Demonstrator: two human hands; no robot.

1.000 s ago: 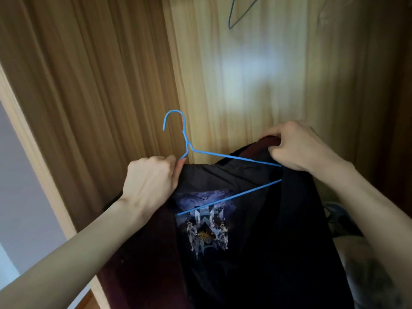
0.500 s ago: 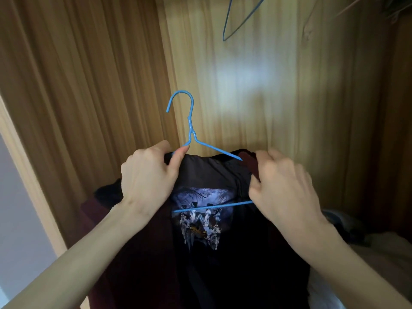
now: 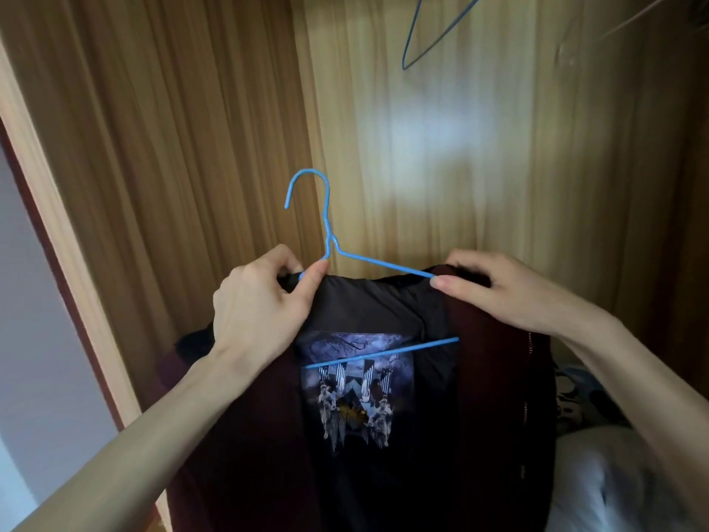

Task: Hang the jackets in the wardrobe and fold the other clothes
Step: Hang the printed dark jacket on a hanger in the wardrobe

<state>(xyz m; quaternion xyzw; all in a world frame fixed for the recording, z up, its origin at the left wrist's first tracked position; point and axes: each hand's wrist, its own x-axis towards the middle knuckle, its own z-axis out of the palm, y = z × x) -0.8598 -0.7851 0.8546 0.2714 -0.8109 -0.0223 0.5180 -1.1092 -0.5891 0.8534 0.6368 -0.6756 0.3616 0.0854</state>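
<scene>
A dark maroon jacket (image 3: 495,378) with a black lining and a printed patch (image 3: 355,382) hangs on a blue wire hanger (image 3: 328,224) inside the wooden wardrobe (image 3: 479,155). My left hand (image 3: 261,305) pinches the jacket's left shoulder together with the hanger's left arm. My right hand (image 3: 498,289) grips the right shoulder over the hanger's right arm. The hanger's hook points up and left, free of any rail. Its bottom bar crosses the patch.
Another blue wire hanger (image 3: 426,36) hangs at the top of the wardrobe, right of centre. The wardrobe's left side panel (image 3: 153,147) and door frame (image 3: 46,209) stand at the left. Light-coloured and patterned clothes (image 3: 598,455) lie at the lower right.
The jacket and hanger have risen from their position a second ago. My right hand slid along the collar to the left, then back out to the right shoulder. The left hand keeps its grip.
</scene>
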